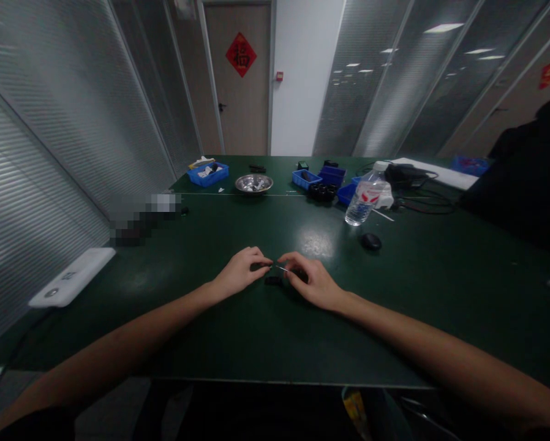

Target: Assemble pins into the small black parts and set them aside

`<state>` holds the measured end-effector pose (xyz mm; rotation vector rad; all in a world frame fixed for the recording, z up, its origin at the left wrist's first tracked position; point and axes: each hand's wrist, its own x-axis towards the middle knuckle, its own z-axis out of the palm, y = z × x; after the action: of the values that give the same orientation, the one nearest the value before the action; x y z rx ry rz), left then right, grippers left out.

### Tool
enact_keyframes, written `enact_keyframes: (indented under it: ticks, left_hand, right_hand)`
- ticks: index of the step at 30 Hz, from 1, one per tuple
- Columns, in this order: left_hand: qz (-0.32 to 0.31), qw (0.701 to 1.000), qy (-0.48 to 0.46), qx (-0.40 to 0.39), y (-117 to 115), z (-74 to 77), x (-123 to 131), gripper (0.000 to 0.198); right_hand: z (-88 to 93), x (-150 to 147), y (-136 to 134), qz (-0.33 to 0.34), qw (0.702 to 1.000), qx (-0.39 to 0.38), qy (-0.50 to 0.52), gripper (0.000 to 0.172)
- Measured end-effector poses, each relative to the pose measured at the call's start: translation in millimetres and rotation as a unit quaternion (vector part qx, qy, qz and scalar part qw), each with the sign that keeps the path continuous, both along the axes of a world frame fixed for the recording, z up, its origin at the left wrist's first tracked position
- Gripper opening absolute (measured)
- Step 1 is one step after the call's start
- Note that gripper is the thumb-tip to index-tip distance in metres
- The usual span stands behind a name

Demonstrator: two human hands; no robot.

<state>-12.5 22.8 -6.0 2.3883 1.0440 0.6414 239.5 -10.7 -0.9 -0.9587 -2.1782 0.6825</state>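
Left hand [244,271] in near-closed pinch, can't tell what it holds; right hand [315,284] curled, pinching thin pin [282,268]; black block [273,281] on table [238,343] between

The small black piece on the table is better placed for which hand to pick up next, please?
Probably the left hand: its fingertips look nearer the small black piece; the right hand seems to hold a thin rod.

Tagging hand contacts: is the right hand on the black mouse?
No, the black mouse lies on the green table, clear of the right hand, which pinches a thin pale rod.
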Motion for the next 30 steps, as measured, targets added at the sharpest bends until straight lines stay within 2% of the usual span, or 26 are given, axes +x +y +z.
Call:
enact_keyframes:
  ticks: [6, 10, 13, 20, 27, 30]
  left_hand:
    - [0.005, 0.999, -0.02, -0.04, 3, -1.4, -4, 0.031]
    - [0.035, 0.999, 0.01, 0.009, 2, -4.9, -5, 0.043]
    - [0.043, 0.997, 0.035, 0.047, 2, -7.5, -5, 0.049]
    - [0.031, 0.997, 0.05, 0.055, 0, -6.7, -7, 0.047]
    - [0.023, 0.995, 0.065, 0.069, -2, -3.9, -6, 0.044]
    - [0.02, 0.995, 0.065, 0.068, -2, -3.9, -5, 0.044]
  right_hand:
    - [-1.5, 0, 3, -0.051, 0.998, 0.003, 0.024, 0.023]
    - [-2.7, 1, 7, -0.112, 0.991, 0.001, 0.075, 0.023]
    - [-1.9, 3, 7, -0.123, 0.984, 0.01, 0.13, 0.025]
    - [-0.5, 5, 8, -0.152, 0.971, 0.054, 0.178, 0.029]
    - [6.3, 7, 8, -0.168, 0.961, 0.153, 0.159, 0.017]
    - [8.0, 7, 8, -0.177, 0.955, 0.168, 0.167, 0.012]
